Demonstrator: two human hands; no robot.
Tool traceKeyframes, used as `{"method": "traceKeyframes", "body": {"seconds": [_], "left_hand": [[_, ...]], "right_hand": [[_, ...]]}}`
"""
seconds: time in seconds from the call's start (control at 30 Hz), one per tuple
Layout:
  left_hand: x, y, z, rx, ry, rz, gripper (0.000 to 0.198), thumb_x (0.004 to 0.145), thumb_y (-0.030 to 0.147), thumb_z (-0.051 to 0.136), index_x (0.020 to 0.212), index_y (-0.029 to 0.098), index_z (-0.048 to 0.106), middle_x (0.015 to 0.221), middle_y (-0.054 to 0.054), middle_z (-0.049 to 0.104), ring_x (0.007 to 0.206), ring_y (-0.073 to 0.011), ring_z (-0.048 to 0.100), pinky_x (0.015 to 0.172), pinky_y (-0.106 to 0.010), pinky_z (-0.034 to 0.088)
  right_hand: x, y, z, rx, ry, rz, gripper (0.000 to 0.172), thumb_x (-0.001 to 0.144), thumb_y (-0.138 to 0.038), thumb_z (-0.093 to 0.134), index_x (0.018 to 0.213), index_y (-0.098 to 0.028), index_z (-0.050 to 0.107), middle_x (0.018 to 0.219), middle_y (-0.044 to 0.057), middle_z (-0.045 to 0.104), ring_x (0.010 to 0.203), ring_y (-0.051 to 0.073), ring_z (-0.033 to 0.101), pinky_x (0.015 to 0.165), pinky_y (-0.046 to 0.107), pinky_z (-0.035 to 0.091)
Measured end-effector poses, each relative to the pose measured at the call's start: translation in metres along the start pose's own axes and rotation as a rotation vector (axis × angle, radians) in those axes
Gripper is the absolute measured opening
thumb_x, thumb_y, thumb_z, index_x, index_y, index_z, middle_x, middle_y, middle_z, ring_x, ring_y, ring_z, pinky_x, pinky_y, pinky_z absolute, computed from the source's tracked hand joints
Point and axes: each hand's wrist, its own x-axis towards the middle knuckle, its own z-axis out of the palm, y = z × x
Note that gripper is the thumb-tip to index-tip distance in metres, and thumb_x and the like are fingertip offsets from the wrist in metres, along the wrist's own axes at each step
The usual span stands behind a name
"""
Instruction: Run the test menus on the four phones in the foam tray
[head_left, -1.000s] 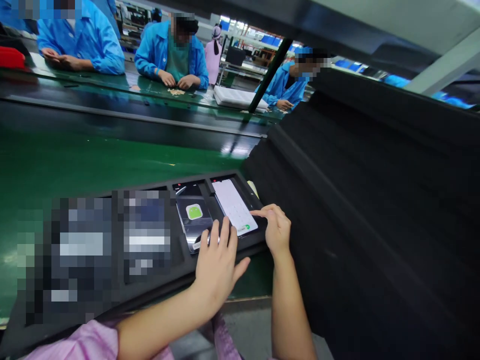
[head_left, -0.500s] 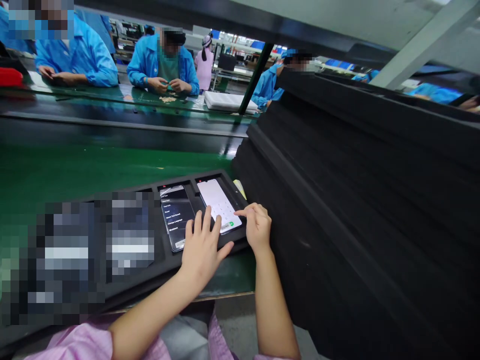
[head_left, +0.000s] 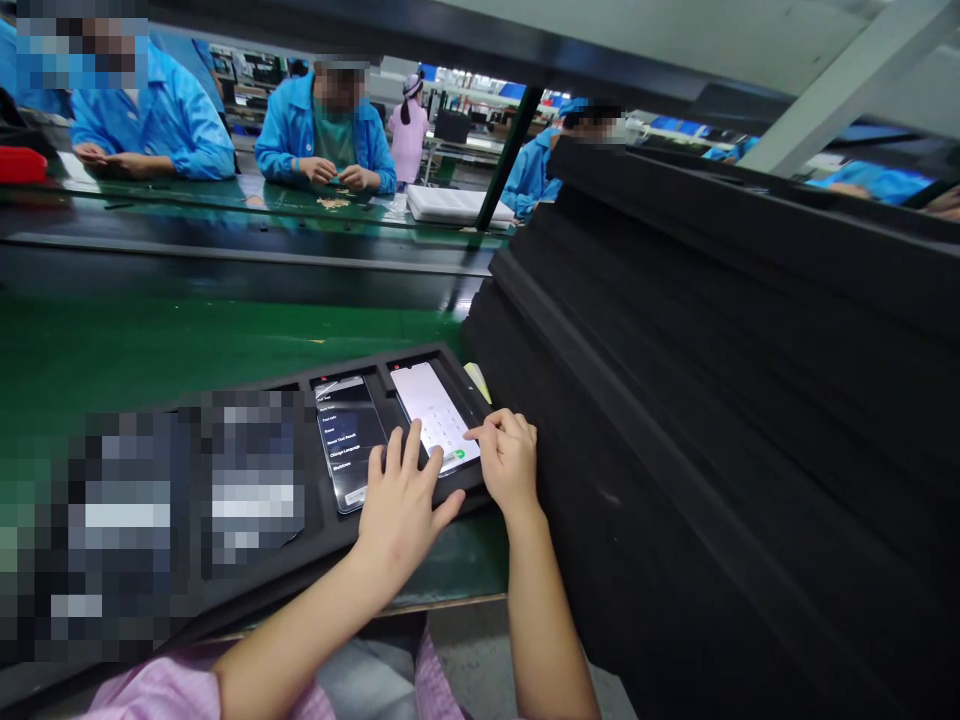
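A black foam tray (head_left: 319,560) holds several smartphones in its slots. My left hand (head_left: 401,500) lies over the tray with its fingers spread, fingertips at the lower part of the two right-hand phones. The phone with the dark screen (head_left: 346,425) shows a white text list. Beside it, the phone with the white screen (head_left: 424,395) displays a dial pad and a green button. My right hand (head_left: 510,458) is at this phone's right edge, its index finger pointing at the screen near the keypad and the other fingers curled in, holding nothing. Whether that fingertip touches the glass, I cannot tell.
A tall stack of black foam trays (head_left: 712,420) stands close on the right. The green worktop (head_left: 150,345) extends to the left and behind the tray. A yellowish piece (head_left: 478,383) lies between tray and stack. Co-workers in blue (head_left: 322,130) sit across the line.
The whole view has shifted slightly, so tray and phones sit a little lower and further left. Both hands keep nearly the same pose over the phones.
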Motion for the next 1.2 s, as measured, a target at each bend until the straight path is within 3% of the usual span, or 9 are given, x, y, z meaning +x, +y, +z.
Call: {"method": "traceKeyframes", "body": {"seconds": [0.2,0.33,0.5,0.6,0.83,1.2], "left_hand": [[0.001,0.0,0.0,-0.004,-0.003,-0.014,0.049,0.082,0.047,0.051,0.123,0.019,0.052,0.137,-0.015,0.043,0.119,-0.0339,0.044,0.091,-0.05,0.041],[0.003,-0.001,-0.003,-0.016,-0.028,-0.035,0.056,0.079,0.048,0.055,0.125,0.015,0.05,0.137,-0.016,0.043,0.119,-0.0347,0.044,0.091,-0.05,0.041],[0.004,-0.002,-0.003,-0.034,-0.036,-0.047,0.058,0.078,0.047,0.056,0.126,0.014,0.049,0.137,-0.017,0.043,0.12,-0.0349,0.044,0.092,-0.05,0.041],[0.004,-0.002,-0.002,-0.034,-0.043,-0.045,0.057,0.079,0.049,0.054,0.124,0.015,0.051,0.137,-0.017,0.042,0.121,-0.0351,0.043,0.092,-0.05,0.04],[0.005,-0.002,-0.002,-0.02,-0.038,-0.037,0.057,0.079,0.052,0.052,0.124,0.017,0.052,0.139,-0.016,0.041,0.122,-0.035,0.041,0.093,-0.051,0.039],[0.003,-0.002,-0.002,-0.055,-0.018,-0.029,0.046,0.08,0.048,0.053,0.12,0.023,0.055,0.139,-0.015,0.041,0.121,-0.0347,0.042,0.092,-0.05,0.04]], "right_hand": [[0.001,-0.004,-0.003,-0.01,-0.023,-0.015,0.043,0.092,-0.021,0.031,0.075,-0.021,0.071,0.076,0.005,0.051,0.074,0.018,0.044,0.069,0.033,0.031],[0.002,-0.008,-0.005,-0.007,-0.133,-0.067,0.04,0.093,-0.024,0.03,0.089,-0.025,0.07,0.085,0.004,0.052,0.078,0.018,0.044,0.077,0.036,0.031],[0.003,-0.01,-0.005,-0.029,-0.19,-0.064,0.039,0.093,-0.023,0.031,0.088,-0.025,0.07,0.088,0.004,0.052,0.082,0.018,0.045,0.08,0.037,0.03],[0.002,-0.009,-0.004,-0.015,-0.159,-0.066,0.039,0.092,-0.023,0.032,0.085,-0.024,0.071,0.086,0.004,0.052,0.081,0.018,0.045,0.079,0.036,0.03],[-0.003,-0.001,-0.004,0.05,0.074,-0.008,0.046,0.09,-0.02,0.031,0.063,-0.022,0.068,0.071,0.004,0.048,0.069,0.017,0.044,0.069,0.033,0.031],[-0.002,0.004,-0.001,0.026,0.022,0.014,0.041,0.088,-0.018,0.035,0.064,-0.02,0.068,0.071,0.005,0.048,0.069,0.018,0.043,0.065,0.033,0.033]]}}
